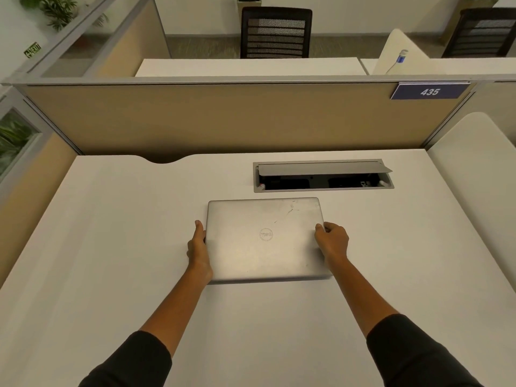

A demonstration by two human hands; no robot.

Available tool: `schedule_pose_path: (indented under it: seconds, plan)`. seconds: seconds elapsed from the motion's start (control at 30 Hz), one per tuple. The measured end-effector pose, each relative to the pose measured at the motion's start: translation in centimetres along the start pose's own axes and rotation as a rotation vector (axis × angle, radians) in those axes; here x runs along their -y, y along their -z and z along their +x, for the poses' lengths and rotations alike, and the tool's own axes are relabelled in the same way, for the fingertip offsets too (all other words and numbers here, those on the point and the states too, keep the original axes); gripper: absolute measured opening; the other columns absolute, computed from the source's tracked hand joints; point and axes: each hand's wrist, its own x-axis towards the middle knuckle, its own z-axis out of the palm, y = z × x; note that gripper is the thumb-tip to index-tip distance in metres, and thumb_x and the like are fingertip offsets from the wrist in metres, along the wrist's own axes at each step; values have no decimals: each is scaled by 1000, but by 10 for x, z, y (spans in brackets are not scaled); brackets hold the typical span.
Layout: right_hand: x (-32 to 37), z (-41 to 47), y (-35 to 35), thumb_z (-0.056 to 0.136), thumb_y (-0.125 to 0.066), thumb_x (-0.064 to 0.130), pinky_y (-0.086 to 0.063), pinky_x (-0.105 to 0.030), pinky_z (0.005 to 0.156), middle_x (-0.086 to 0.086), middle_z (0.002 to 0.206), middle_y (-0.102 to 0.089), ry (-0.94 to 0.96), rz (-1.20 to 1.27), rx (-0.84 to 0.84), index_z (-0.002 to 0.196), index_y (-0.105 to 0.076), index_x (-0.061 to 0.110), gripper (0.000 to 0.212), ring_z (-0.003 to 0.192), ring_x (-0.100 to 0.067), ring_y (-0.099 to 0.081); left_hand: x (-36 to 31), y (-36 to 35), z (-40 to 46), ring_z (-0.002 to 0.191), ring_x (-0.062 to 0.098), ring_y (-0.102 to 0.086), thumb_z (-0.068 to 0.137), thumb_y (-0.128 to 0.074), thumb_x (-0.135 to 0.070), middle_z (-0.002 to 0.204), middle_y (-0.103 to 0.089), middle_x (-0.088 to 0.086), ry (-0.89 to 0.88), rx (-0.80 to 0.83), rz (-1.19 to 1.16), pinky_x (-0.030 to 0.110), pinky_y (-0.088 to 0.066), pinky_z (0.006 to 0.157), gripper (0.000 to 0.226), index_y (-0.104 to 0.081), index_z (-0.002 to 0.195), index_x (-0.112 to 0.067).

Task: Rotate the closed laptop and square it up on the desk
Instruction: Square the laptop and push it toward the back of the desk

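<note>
Silver metal forms the lid of one closed laptop [265, 238], which lies flat near the middle of the white table [111, 247], its edges roughly parallel to the table's edges. Two hands hold it. The left hand [198, 247] presses against the left edge, thumb on top near the rim, fingers [204, 241] tucked beside or under the edge. The right hand [332, 241] grips the right edge, thumb on the lid, fingers [331, 227] curled around the side. Both dark sleeves [134, 361] are pushed up the forearms.

One recessed cable box [324, 175] sits in the table just behind the laptop, apart from it; its grey flap is raised, and dark sockets show inside. One tan partition [223, 118] stands behind the table, bearing one blue plate [430, 91] marked 435. Two black mesh chairs [276, 33] stand beyond it.
</note>
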Motion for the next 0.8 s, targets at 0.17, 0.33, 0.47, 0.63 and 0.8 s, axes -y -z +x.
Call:
schedule_pose_path:
  seconds: [0.17,0.33,0.47,0.63,0.8]
  plan:
    - [1,0,-1,102,-63,24,-47,-38,116,-13,147,-65,-13,0,11,148,-60,1,52,135,-33,-62,1,1,2,137,39,-63,80,-48,-88,149,-66,11,-2,5,12,59,-48,120,96,-66,146,-21]
    - [1,-1,-1,101,-65,25,-45,-43,122,-13,154,-59,-4,-12,18,153,-54,2,58,143,-34,-57,1,3,1,131,38,-68,84,-48,-85,139,-72,13,-10,38,28,58,-51,118,86,-73,135,-21]
    - [0,-3,-1,101,-66,25,-44,-45,122,-14,155,-55,15,-45,29,155,-51,2,61,144,-34,-55,1,4,1,136,38,-64,84,-50,-84,145,-68,13,0,48,23,59,-48,120,89,-69,143,-21]
    - [-1,-8,0,101,-66,25,-42,-46,124,-16,156,-50,43,-93,35,157,-47,1,64,146,-35,-51,2,7,2,130,41,-68,91,-51,-77,142,-72,17,-2,85,27,56,-53,115,81,-72,138,-15]
    - [-3,-13,-1,102,-66,25,-41,-43,123,-21,153,-49,85,-200,54,156,-45,-4,65,145,-38,-49,4,12,-1,93,27,-73,94,-52,-73,114,-78,9,-23,89,48,38,-58,78,75,-76,131,-13]
